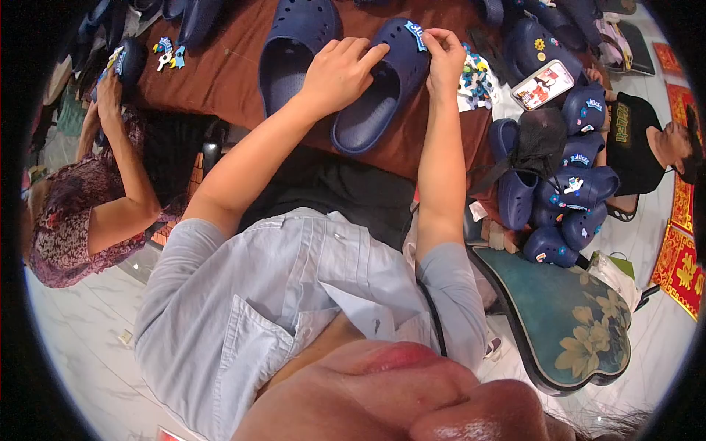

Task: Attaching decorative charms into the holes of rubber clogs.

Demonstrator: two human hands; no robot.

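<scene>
A navy clog point(371, 110) lies on the brown cloth, its toe pointing away from me. My left hand point(338, 79) grips it at the edge of the foot opening, fingers bent over the upper. On the right of its toe sits a light blue shoe charm point(417, 35) with white lettering. The fingers of my right hand point(445, 62) pinch the right end of that charm. Left of this clog lies a second navy clog point(283, 66), without charms on its visible upper, partly behind my left forearm. Right of my right hand spreads a pile of small colourful charms point(478, 82).
A phone point(543, 84) lies right of the charm pile. Several decorated navy clogs point(577, 187) are heaped on the right. More charms point(169, 53) rest on the brown cloth point(213, 81). People sit at left and right; a teal floral chair point(548, 309) stands right of me.
</scene>
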